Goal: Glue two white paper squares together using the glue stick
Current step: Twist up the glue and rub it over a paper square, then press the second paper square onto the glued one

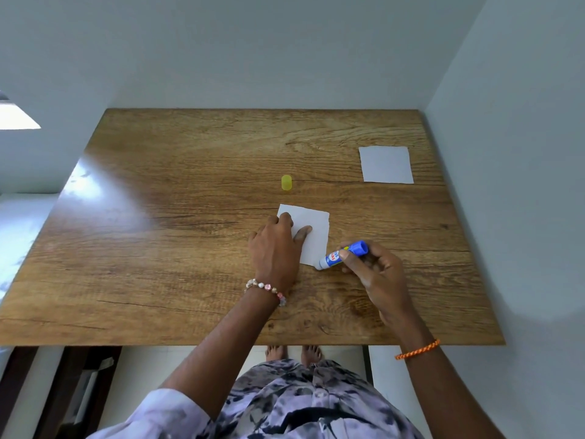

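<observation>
Two white paper squares lie on one wooden table [190, 248]: the near square [316, 236] at centre and the far square [386, 164] at far right. There is one blue glue stick [343, 254], one yellow cap [286, 182], two hands, the left hand [275, 248] and the right hand [376, 274], and two bracelets: a beaded bracelet [266, 288] and an orange bracelet [417, 349].

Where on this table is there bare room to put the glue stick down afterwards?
Bare wood: the whole side beyond the left hand, and the strip between the yellow cap and the far paper square. Crowded: around the near paper square, where the right hand works the glue stick.
</observation>
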